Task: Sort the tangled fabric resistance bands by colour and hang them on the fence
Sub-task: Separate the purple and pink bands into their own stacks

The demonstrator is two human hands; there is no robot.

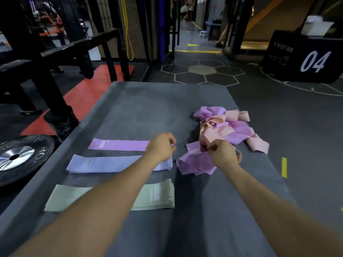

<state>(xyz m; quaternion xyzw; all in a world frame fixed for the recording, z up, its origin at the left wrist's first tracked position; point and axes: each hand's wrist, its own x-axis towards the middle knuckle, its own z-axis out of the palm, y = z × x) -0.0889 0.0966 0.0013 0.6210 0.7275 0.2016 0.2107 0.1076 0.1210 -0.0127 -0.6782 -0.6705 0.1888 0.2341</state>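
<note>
Three sorted bands lie flat in rows on the grey mat (148,108): an orchid-purple band (118,145) at the back, a lavender stack (104,164) in the middle and a pale green stack (66,197) nearest me. My left hand (161,145) has its fingers curled at the right end of the orchid-purple band and pinches its edge. My right hand (222,153) grips a crumpled purple band (194,164) at the near edge of the tangled pile (232,127) of purple and peach bands. The black mesh fence (141,34) stands beyond the mat.
A black weight plate (18,156) lies on the floor left of the mat, beside a black bench frame (55,101). A black plyo box marked 04 (306,58) stands at the far right. A yellow cord (128,34) hangs on the fence.
</note>
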